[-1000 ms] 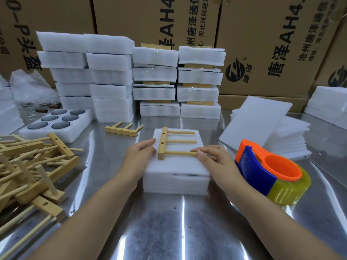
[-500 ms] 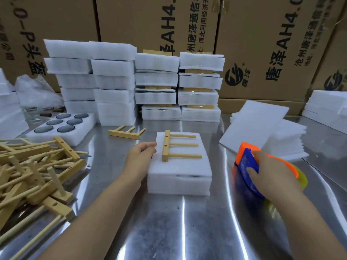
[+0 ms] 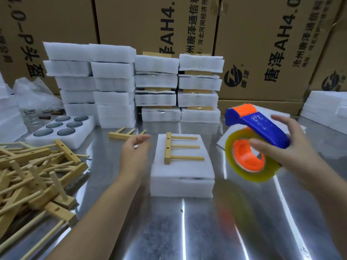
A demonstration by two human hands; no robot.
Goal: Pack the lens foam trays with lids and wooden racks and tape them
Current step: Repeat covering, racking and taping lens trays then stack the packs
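A white foam tray with its lid (image 3: 181, 175) lies in the middle of the steel table. A wooden rack (image 3: 179, 150) with three pegs rests flat on the lid. My right hand (image 3: 285, 152) holds a blue and orange tape dispenser (image 3: 253, 145) lifted above the table to the right of the tray, its yellowish tape roll facing me. My left hand (image 3: 134, 154) hovers just left of the tray with fingers relaxed, holding nothing.
A pile of wooden racks (image 3: 35, 175) fills the left side. An uncovered tray of dark lenses (image 3: 62, 129) and a single rack (image 3: 124, 134) lie behind my left hand. Stacks of foam packs (image 3: 135, 87) and cardboard boxes (image 3: 262, 44) stand at the back. Foam sheets (image 3: 323, 107) sit at the right.
My right hand left the rack, took hold of the tape dispenser and lifted it off the table. My left hand drew slightly away from the tray's edge.
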